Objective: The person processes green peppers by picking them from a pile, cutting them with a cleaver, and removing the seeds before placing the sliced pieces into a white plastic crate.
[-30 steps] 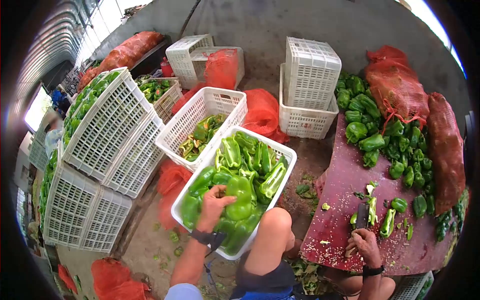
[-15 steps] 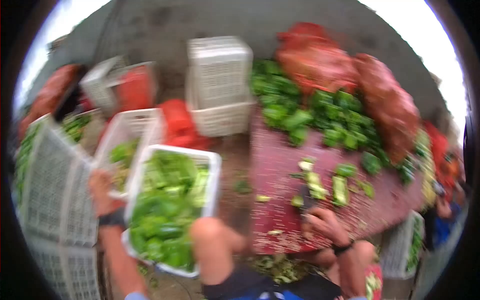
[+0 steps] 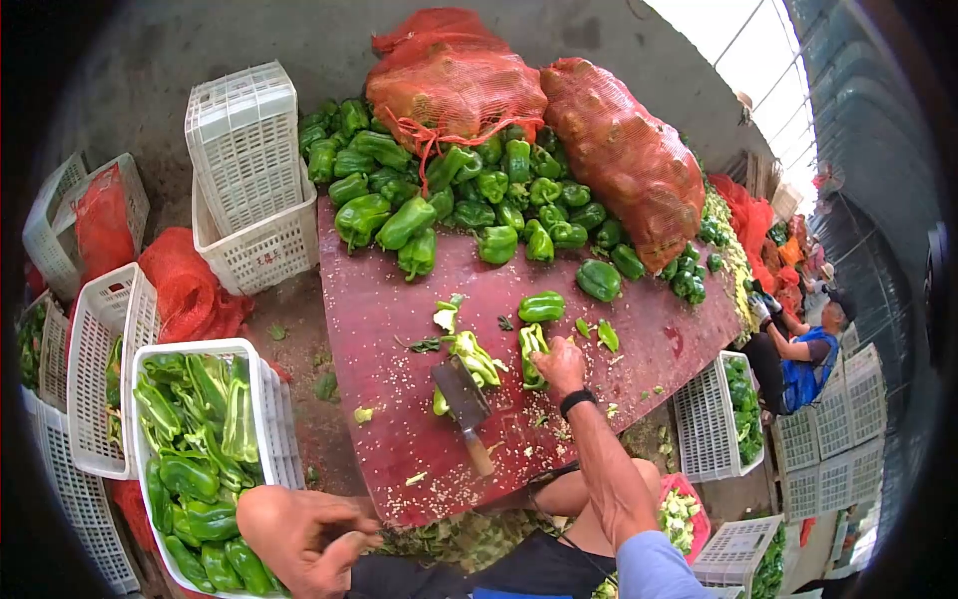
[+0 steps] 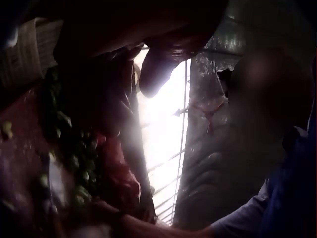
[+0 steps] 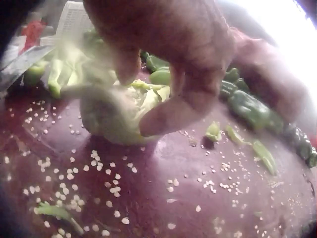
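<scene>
My right hand (image 3: pixel 561 365) pinches a halved green pepper (image 3: pixel 533 351) on the red board. The right wrist view shows thumb and fingers of that hand (image 5: pixel 173 64) around the pale cut pepper (image 5: pixel 106 116). To the left lies a cleaver (image 3: pixel 461 397) with a wooden handle, beside another cut pepper (image 3: pixel 475 361). A whole green pepper (image 3: pixel 542 306) lies just behind the half. My left hand (image 3: pixel 324 547) hangs by the knee at the board's front left, fingers loosely bent and nothing held. Dark and backlit, the left wrist view shows the same hand (image 4: pixel 104 74).
Whole peppers (image 3: pixel 469 200) are heaped at the board's back under two red net sacks (image 3: pixel 624 160). A white crate (image 3: pixel 140 419) of peppers stands left, with stacked crates (image 3: pixel 244 150) behind. Seeds litter the board (image 3: pixel 374 329). Another person (image 3: pixel 798 359) is at the right.
The view has swung right. My left hand has moved from the pepper crate to beside the knee. My right hand has let go of the cleaver and taken hold of the halved pepper.
</scene>
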### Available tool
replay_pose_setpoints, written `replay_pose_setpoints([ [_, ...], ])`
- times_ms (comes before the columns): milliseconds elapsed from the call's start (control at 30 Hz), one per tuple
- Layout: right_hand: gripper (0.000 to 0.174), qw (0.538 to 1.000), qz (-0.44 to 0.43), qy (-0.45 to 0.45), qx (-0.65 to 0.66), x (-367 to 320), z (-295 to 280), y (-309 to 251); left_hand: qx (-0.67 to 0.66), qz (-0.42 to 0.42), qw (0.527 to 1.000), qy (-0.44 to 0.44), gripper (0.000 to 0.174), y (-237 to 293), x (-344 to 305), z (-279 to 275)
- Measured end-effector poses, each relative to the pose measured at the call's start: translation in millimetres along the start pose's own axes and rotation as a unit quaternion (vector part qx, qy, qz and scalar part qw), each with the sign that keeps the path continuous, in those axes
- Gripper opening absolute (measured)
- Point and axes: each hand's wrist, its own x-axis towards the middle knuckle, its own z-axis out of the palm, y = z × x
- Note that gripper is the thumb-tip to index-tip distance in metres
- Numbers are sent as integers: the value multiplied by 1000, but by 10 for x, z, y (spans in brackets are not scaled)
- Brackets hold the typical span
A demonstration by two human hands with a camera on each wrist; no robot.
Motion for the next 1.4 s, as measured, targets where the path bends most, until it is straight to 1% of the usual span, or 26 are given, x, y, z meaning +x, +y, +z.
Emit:
replay_pose_setpoints([
  [33, 42, 1000, -19, 1, -5, 2, 35, 48, 157, -106, 981, -32, 31, 162, 27, 111],
  [67, 42, 1000, -15, 0, -3, -38, 37, 128, 309, -208, 926, -63, 32, 237, 25, 173],
  [100, 42, 999, 5, -50, 18, -55, 0, 192, 311, -205, 925, -68, 32, 172, 16, 201],
  [167, 43, 994, 24, -94, 42, -94, -47, 270, 41, -357, 929, -85, 29, -174, -65, 281],
  [200, 42, 997, 28, -68, 37, -167, -13, 305, 43, -355, 930, -86, 29, -418, -203, 332],
  [267, 41, 999, 37, -18, 32, -329, 124, 415, -140, -280, 949, 38, 26, -882, -497, 426],
  [333, 33, 996, 22, 22, 80, -377, 372, 542, -118, -270, 955, 13, 26, -883, -504, 483],
  [400, 27, 963, 102, -14, 247, -400, 384, 400, -111, -334, 936, -15, 18, -804, -487, 583],
  [467, 26, 944, 141, -28, 298, -450, 170, 188, -89, -339, 936, -45, 25, -839, -478, 592],
  [533, 27, 923, 57, -4, 382, -550, -156, -41, -94, -296, 950, -27, 38, -919, -452, 668],
  [600, 26, 901, 23, -59, 429, -732, -543, -255, -155, -279, 948, 6, 46, -1185, -344, 687],
  [667, 25, 897, -123, -137, 402, -919, -880, -493, -151, -261, 953, 26, 59, -1277, -101, 824],
  [733, 27, 885, -243, -161, 363, -1141, -1041, -673, -138, -240, 961, 2, 70, -1236, 72, 971],
  [800, 29, 858, -329, -189, 347, -1392, -1200, -872, -257, -258, 930, -56, 55, -1329, 143, 985],
  [833, 27, 856, -313, -175, 372, -1532, -1157, -947, -249, -265, 930, -55, 55, -1374, 83, 985],
  [900, 26, 854, -294, -154, 399, -1762, -1168, -1009, -363, -333, 870, 21, 42, -1426, 41, 1015],
  [933, 26, 899, -260, -125, 330, -1881, -1252, -1032, -357, -334, 872, 19, 42, -1442, 18, 1033],
  [967, 30, 935, -226, -97, 257, -1973, -1291, -1042, -323, -289, 899, 67, 36, -1459, -20, 1049],
  [1000, 30, 934, -227, -96, 260, -2043, -1261, -1031, -287, -242, 920, 115, 32, -1438, -43, 1082],
  [1033, 34, 930, -213, -145, 261, -2119, -1208, -1008, -267, -219, 932, 112, 31, -1408, -77, 1113],
  [1067, 40, 926, -197, -191, 260, -2178, -1146, -979, -264, -220, 933, 109, 31, -1359, -115, 1142],
  [1167, 42, 900, -211, -176, 338, -2215, -950, -904, -35, -116, 990, 77, 35, -1302, -192, 1196],
  [1233, 41, 886, -214, -171, 375, -2209, -990, -922, 28, -83, 995, 43, 35, -1152, -224, 1244],
  [1267, 40, 859, -170, -232, 424, -2174, -1016, -928, 88, -49, 995, 15, 36, -1074, -240, 1267],
  [1333, 38, 823, -126, -292, 471, -2153, -1045, -955, 94, -44, 995, -3, 37, -1050, -264, 1268],
  [1400, 35, 794, -135, -267, 529, -2183, -1047, -972, 135, -26, 990, -38, 39, -1079, -295, 1270],
])
